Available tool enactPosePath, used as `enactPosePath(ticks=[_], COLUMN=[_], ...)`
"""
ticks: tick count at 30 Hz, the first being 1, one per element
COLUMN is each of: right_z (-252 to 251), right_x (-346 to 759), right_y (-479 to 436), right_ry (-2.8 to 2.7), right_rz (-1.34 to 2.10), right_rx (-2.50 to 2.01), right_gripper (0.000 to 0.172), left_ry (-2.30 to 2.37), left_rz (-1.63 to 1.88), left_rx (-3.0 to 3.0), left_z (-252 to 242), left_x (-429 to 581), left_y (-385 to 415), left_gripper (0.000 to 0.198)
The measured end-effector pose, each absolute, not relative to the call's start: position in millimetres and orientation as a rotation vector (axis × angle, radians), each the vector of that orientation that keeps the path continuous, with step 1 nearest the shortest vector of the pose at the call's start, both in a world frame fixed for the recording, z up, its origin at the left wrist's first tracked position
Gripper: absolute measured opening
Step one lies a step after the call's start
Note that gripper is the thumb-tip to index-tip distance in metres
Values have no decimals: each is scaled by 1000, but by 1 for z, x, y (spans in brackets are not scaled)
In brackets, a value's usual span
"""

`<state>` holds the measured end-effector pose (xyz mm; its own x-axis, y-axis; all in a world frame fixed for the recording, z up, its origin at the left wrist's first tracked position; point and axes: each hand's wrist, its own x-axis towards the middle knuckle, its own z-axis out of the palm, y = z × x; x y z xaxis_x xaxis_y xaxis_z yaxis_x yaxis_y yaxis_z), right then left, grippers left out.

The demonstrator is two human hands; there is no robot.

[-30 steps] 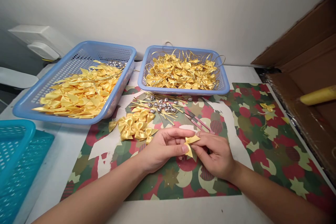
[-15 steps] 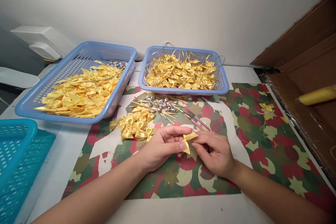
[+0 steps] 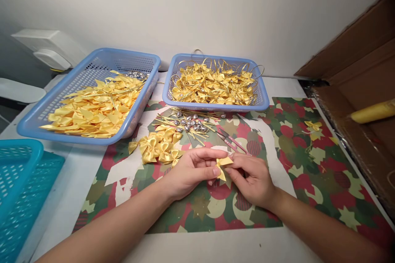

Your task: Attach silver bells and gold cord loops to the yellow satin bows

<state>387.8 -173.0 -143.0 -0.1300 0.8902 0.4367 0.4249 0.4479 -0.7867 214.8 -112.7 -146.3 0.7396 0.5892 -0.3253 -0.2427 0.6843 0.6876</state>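
Between my two hands is a yellow ribbon bow (image 3: 221,167), tilted, over the patterned sheet. My left hand (image 3: 194,170) pinches it between thumb and fingers. My right hand (image 3: 251,176) is closed at the bow's right side, its thumb and forefinger pressed together; whatever they grip is hidden. Left of my left hand lies a small heap of yellow bows (image 3: 159,148). Just beyond my hands are silver bells (image 3: 193,123) among gold ties (image 3: 197,136), beside pink-handled thread snips (image 3: 231,141).
A blue basket (image 3: 108,139) of yellow bows and gold ties stands at left. Another blue basket (image 3: 216,107), at the back, holds bows with looped gold ties. A teal basket (image 3: 37,172) sits front left. Cardboard (image 3: 364,65) borders the right side, and a loose bow (image 3: 313,125) lies near it.
The bow has turned and shifted slightly in my fingers. Both hands stay in nearly the same place.
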Motion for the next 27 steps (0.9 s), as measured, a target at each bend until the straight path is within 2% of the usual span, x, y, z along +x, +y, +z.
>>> enactPosePath(ticks=[8,14,21,27], right_z=[-145,-144,-145,-145], right_x=[388,387,387,389], right_y=[-173,-173,-173,-172], right_ry=[-1702,-1674,-1654,-1619], right_rz=[664,633,683,744], right_rx=[-1140,-1163,-1221,-1285], right_gripper=[18,16,15,7], left_ry=[492,453,476,590], left_rz=[494,541,633,730], left_rx=[659,717,777,717], left_z=[-145,-151,-149,-148], left_x=[216,216,221,221], left_y=[-112,-113,-113,-113], left_gripper=[28,36,22,19])
